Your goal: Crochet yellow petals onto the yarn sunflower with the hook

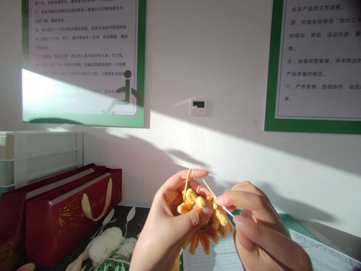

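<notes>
A yellow-orange crocheted flower (204,241) with many petals is pinched between the thumb and fingers of my left hand (170,216). Yellow yarn (208,186) loops around my raised left index finger and runs down to the flower's upper right edge. My right hand (263,222) grips a thin metal crochet hook (228,211) between thumb and fingers. The hook's tip is at the flower's edge, where fingers and petals hide it. My left thumb covers part of the flower's front.
Red gift bags (73,218) lie at left, before a white rack (47,150). White fluffy material (105,244) and green strands (114,262) sit on the dark table. Printed papers (324,250) rest behind my hands. Posters (84,45) and a small panel (199,107) hang on the wall.
</notes>
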{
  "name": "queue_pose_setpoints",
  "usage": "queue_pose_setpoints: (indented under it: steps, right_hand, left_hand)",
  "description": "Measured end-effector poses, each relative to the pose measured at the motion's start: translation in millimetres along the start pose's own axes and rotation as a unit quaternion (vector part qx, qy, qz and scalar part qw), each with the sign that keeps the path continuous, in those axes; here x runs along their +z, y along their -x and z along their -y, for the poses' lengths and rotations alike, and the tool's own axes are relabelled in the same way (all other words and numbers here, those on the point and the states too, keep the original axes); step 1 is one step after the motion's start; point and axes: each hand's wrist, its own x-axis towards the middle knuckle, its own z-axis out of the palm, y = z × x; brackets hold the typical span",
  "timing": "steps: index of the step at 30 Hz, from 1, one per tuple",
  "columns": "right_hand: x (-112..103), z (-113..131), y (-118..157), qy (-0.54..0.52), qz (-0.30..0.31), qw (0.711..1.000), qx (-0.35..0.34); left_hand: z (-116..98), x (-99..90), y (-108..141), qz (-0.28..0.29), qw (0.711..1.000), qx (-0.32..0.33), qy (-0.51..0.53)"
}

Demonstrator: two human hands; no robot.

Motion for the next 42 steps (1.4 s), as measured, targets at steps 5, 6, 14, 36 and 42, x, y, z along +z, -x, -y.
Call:
queue_pose_setpoints:
  steps: [5, 6, 14, 36, 42]
  right_hand:
    - [-2, -2, -5, 0.023, 0.036, 0.999, -0.028]
    - [-2, -2, -6, 0.027, 0.045, 0.998, -0.038]
    - [14, 0, -1, 0.018, 0.021, 1.000, 0.010]
    - [28, 6, -9, -0.278, -0.128, 0.881, 0.362]
    - [39, 5, -8, -0.381, -0.142, 0.789, 0.461]
  left_hand:
    - [-1, -1.1, 1, 0.009, 1.000, -0.011, 0.006]
    - [-1, -1.8, 1, 0.010, 1.000, -0.013, 0.013]
    - [3, 0.1, -6, -0.034, 0.999, -0.025, 0.033]
    - [4, 1.8, -1, -0.075, 0.994, 0.056, -0.064]
    - [6, 0.5, -3, -0.096, 0.993, 0.059, -0.034]
